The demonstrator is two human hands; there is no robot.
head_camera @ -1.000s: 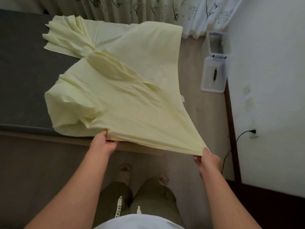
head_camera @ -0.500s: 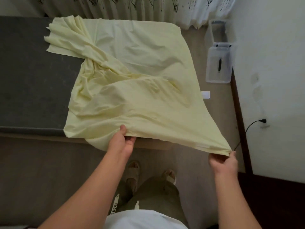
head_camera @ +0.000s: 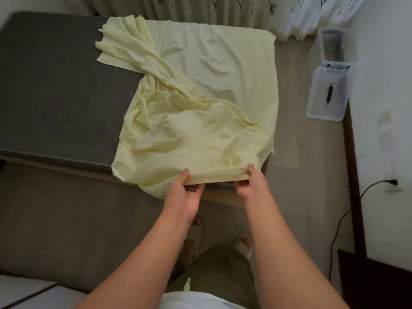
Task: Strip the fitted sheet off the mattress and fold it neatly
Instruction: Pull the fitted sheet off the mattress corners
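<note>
A white pleated curtain with dark branch prints (head_camera: 223, 10) hangs along the top edge. At upper right, a clear plastic storage box (head_camera: 316, 109) sits on the pale wood floor (head_camera: 301, 152) beside the white wall (head_camera: 383, 63), with a slim black object (head_camera: 329, 94) inside. At right, a black cable (head_camera: 371, 185) leaves a wall plug (head_camera: 392, 182) and crosses the dark brown skirting board (head_camera: 352, 175)

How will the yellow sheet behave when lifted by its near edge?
Probably floppy: the sheet lies in soft folds and drapes over the mattress edge. Likely light: the left hand and right hand hold it with pinches alone.
</note>
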